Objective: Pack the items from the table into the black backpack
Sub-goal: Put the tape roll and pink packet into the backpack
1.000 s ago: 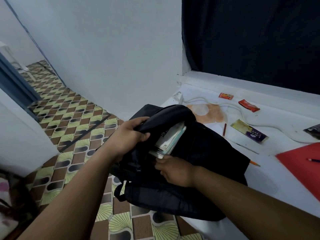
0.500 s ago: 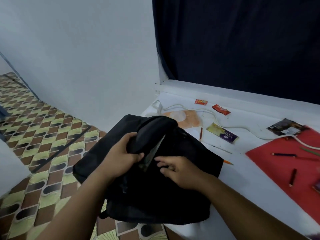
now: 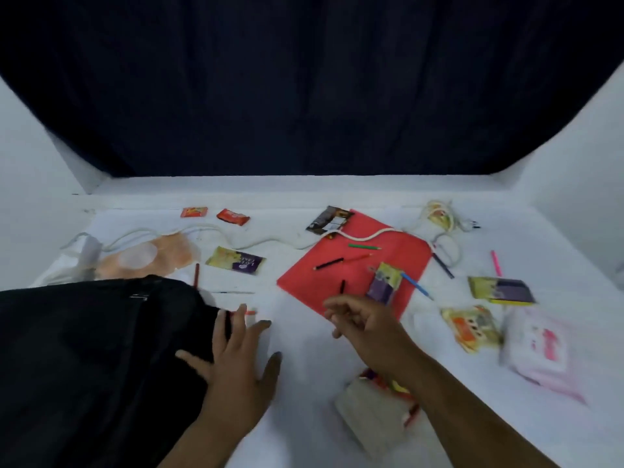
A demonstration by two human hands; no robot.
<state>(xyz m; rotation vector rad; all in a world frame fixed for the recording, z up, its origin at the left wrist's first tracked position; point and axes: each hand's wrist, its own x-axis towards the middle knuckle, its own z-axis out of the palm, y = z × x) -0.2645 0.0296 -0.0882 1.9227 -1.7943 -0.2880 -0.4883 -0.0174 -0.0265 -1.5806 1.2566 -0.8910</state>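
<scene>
The black backpack (image 3: 91,349) lies on the left of the white table (image 3: 304,349). My left hand (image 3: 236,363) is spread flat at the bag's right edge, fingers straight, partly on the fabric. My right hand (image 3: 364,324) hovers above the table in the middle with loosely curled fingers and holds nothing. Just beyond it lies a red folder (image 3: 361,265) bearing several pencils and a purple-yellow sachet (image 3: 385,282). A beige pouch (image 3: 371,413) with coloured pens lies under my right forearm.
Snack packets (image 3: 472,327) and a pink pack (image 3: 540,346) lie at the right. A white cable (image 3: 270,243) crosses the back, with red wrappers (image 3: 233,216), a purple sachet (image 3: 238,265) and an orange pouch (image 3: 152,260). A dark curtain (image 3: 304,79) hangs behind the table.
Both hands have let go of the backpack's opening. The bag now lies flat at the left, my right hand has moved out over the table, and my view has swung right.
</scene>
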